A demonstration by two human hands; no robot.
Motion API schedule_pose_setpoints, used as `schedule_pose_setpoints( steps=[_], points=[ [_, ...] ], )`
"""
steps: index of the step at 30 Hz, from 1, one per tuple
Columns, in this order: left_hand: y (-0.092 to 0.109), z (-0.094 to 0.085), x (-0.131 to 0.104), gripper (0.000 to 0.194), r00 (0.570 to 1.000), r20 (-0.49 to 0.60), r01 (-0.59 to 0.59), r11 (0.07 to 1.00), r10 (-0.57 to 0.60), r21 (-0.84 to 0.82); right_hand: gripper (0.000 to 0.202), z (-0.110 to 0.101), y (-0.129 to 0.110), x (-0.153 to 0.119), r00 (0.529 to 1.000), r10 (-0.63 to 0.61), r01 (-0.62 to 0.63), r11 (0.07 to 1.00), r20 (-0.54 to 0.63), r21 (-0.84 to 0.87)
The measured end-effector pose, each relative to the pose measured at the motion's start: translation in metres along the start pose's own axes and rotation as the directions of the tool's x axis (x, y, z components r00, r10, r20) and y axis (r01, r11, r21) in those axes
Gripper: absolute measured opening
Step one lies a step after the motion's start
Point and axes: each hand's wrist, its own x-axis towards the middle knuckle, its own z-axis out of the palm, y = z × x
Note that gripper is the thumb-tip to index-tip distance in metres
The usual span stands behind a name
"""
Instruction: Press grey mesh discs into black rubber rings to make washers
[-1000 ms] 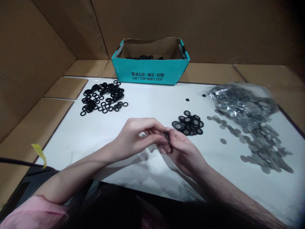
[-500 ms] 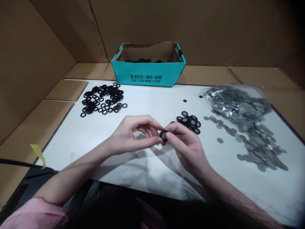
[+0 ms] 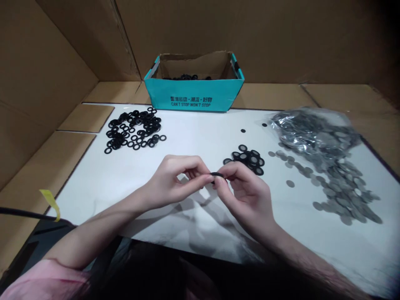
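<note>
Between my two hands, above the white table, is a black rubber washer (image 3: 216, 174), seen nearly edge-on. My left hand (image 3: 181, 178) pinches its left side between thumb and fingertips. From the other side my right hand (image 3: 245, 189) grips it with thumb and forefinger. The washer's inner face is hidden at this tilt. Just beyond my right hand lies a small pile of black washers with grey mesh discs in them (image 3: 246, 158). Loose grey discs (image 3: 343, 191) spread over the table on the right. Plain black washers (image 3: 134, 129) lie heaped at the left.
A turquoise box (image 3: 193, 93) with black rings inside stands at the back. A clear plastic bag (image 3: 312, 133) of grey discs lies at the back right. Cardboard walls (image 3: 265, 41) surround the table. A black cable with yellow tape (image 3: 50, 200) runs at the left edge.
The washer has tilted from showing its face with a grey centre to nearly edge-on. My right thumb has shifted down to its lower edge, and both hands stay close together.
</note>
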Motion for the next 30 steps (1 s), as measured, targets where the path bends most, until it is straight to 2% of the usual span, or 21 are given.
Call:
schedule_pose_setpoints(
  steps=[3,7,10,15,21,24,27,30],
  points=[
    [0.0,0.002,-0.001,0.014,0.994,-0.004,0.105,0.991,-0.106,-0.078,0.01,-0.001,-0.003,0.0,0.999,0.033,-0.033,0.999,0.01,0.031],
    [-0.002,0.007,-0.002,0.017,0.966,-0.03,0.241,0.934,-0.257,-0.263,0.009,0.0,-0.005,0.002,0.989,0.148,-0.149,0.979,0.02,0.141],
    [-0.004,0.007,-0.001,0.018,0.973,0.015,0.228,0.951,-0.23,-0.207,0.012,-0.001,-0.006,0.004,0.984,0.179,-0.18,0.977,0.013,0.111],
    [-0.004,0.005,0.0,0.019,0.99,0.014,0.143,0.988,-0.143,-0.054,0.017,-0.002,-0.008,0.006,0.992,0.12,-0.122,0.992,0.046,0.033],
    [-0.008,0.008,-0.001,0.022,0.993,-0.011,0.117,0.993,-0.117,-0.017,0.017,-0.002,-0.005,0.008,0.972,0.221,-0.228,0.971,0.083,0.074],
    [-0.012,0.011,0.0,0.02,0.993,-0.017,0.115,0.993,-0.115,0.006,0.015,0.0,-0.003,0.007,0.969,0.23,-0.235,0.971,0.087,0.05],
    [-0.014,0.009,0.001,0.02,0.988,0.005,0.152,0.988,-0.152,0.016,0.014,-0.001,-0.001,0.008,0.979,0.188,-0.187,0.982,0.074,-0.01],
    [-0.017,-0.001,0.002,0.023,0.97,0.089,0.221,0.974,-0.225,0.054,0.011,-0.012,0.002,0.011,0.993,0.079,-0.064,0.984,0.083,-0.168]
  ],
)
